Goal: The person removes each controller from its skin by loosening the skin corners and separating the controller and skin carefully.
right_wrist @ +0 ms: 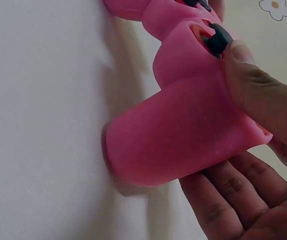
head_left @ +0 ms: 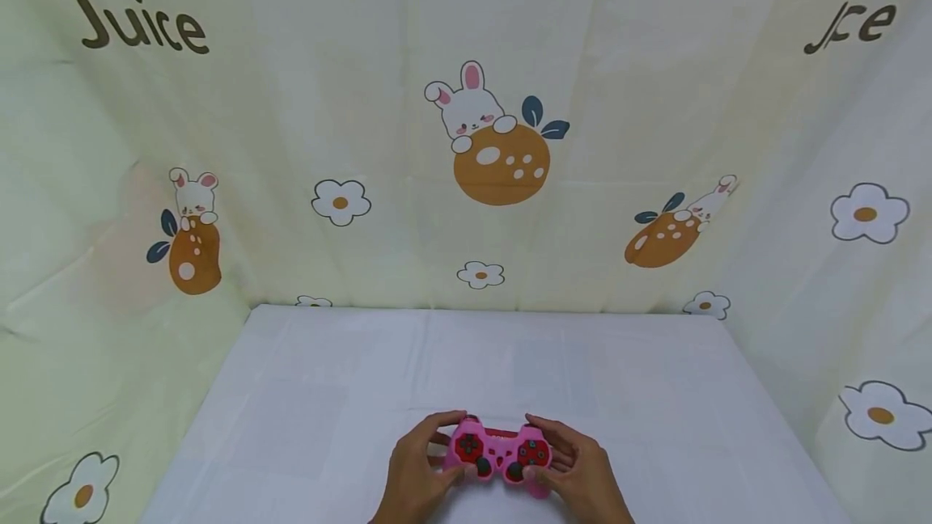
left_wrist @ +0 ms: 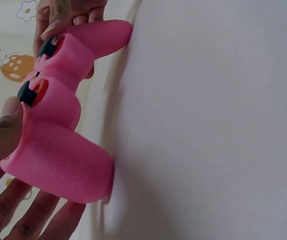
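Between both hands is a pink game controller (head_left: 501,451) with a red face and two dark thumbsticks, near the front of the white table. My left hand (head_left: 422,459) grips its left side, thumb by the left thumbstick (left_wrist: 27,94) and index finger at the top shoulder. On the other side my right hand (head_left: 582,463) holds the right handle (right_wrist: 183,135), its thumb against the right thumbstick (right_wrist: 218,41). In both wrist views the handle ends sit right at the white surface, with the remaining fingers spread beneath the controller.
The table (head_left: 466,362) is covered in white cloth. Behind it and at both sides hangs a pale curtain (head_left: 349,103) printed with rabbits, oranges, flowers and the word Juice, meeting the table at its back edge.
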Demonstrator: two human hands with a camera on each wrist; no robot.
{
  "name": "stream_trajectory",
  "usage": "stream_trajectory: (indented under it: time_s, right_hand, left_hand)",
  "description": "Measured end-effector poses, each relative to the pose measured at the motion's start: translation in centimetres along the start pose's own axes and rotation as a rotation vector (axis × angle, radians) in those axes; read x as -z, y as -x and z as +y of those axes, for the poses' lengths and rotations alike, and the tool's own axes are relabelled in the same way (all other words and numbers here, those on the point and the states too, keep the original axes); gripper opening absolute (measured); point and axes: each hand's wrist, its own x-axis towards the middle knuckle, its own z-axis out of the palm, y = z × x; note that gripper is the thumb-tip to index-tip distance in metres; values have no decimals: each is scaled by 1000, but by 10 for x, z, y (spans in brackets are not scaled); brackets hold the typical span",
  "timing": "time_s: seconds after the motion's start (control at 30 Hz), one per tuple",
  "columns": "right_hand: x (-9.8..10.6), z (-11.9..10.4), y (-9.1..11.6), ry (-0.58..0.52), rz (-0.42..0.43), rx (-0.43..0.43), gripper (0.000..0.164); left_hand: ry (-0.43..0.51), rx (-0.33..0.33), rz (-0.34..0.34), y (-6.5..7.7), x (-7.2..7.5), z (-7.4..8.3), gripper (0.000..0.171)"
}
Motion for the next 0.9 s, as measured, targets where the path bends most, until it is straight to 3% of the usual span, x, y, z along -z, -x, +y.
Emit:
stream_trajectory:
  time_s: [0.13, 0.27, 0.4, 0.53, 0.73, 0.9]
  right_hand:
    - [3, -2, 1, 20, -23, -1, 71]
    - [9, -4, 1, 114, -89, 24, 65]
    - [17, -8, 0, 213, -180, 86, 60]
    - [20, -7, 0, 237, -234, 114, 58]
    - [18, -6, 2, 218, -206, 136, 59]
    - [12, -10, 5, 215, -118, 137, 57]
  left_hand:
    - [8, -46, -55, -4, 4, -2, 67]
    - [-44, -92, -112, -6, 10, -1, 67]
    - [-59, -100, -154, -7, 13, 0, 65]
    - [-49, -86, -170, -7, 14, 1, 63]
    - [-27, -81, -152, -6, 13, -1, 63]
    - [-19, -101, -85, -5, 13, 1, 66]
